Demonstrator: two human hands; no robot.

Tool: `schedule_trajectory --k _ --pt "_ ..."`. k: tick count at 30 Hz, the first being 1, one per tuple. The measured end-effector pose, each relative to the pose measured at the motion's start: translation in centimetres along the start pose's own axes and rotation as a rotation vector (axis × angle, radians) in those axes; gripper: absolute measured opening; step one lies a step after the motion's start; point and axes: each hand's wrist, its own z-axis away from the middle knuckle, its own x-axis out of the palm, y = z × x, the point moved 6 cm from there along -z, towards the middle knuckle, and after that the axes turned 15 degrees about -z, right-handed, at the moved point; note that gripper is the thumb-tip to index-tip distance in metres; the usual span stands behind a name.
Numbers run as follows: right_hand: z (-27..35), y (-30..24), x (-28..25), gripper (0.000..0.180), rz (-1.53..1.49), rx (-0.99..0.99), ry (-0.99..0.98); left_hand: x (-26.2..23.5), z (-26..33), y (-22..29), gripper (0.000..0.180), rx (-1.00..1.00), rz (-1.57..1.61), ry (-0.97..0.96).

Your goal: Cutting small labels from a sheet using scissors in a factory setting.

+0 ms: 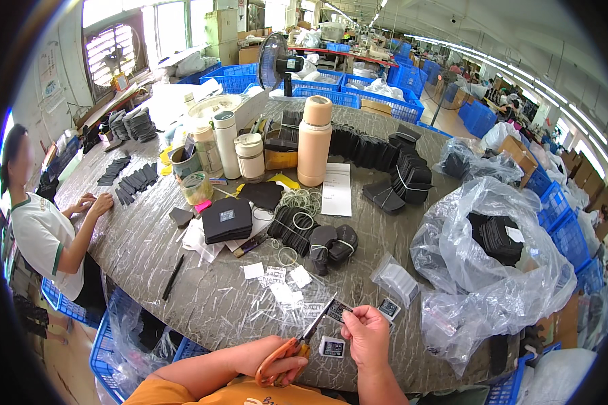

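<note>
Head view looks down on a big round table (203, 304) covered in wrinkly clear plastic. Near the bottom edge, the left hand (287, 368) is closed around the orange handles of the scissors (302, 344). Their thin metal blades point up and right to a small dark label (338, 310). The right hand (366, 334) pinches that label between thumb and fingers, just above the table. The blade tips are at the label's left edge.

More small square labels (332, 347) lie flat on the table close to both hands, with white paper bits (277, 277) a little farther away. To the right sits a big crinkly clear bag (452, 263) with black cloth pieces inside. In the middle lie black pouches (331, 244) tied with rubber bands, loose rubber bands (302, 200) and a white sheet of paper (336, 189). Farther off stand a tall tan bottle (315, 140), a white bottle (225, 143) and a small fan (277, 62). A black pen (173, 277) lies on the left. Another person (44, 229) sits at the far left, hands on the table. Blue crates (378, 94) stand behind.
</note>
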Motion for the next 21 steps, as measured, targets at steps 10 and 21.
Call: schedule_trajectory --k 10,21 --pt "0.4 -3.2 -6.4 0.01 0.445 -0.304 0.198 -1.5 0.2 -2.5 0.037 -0.071 0.191 0.213" --pt "0.1 -3.5 -11.9 0.024 0.817 -0.211 0.378 -1.9 -0.1 -3.6 0.037 -0.102 0.063 0.236"
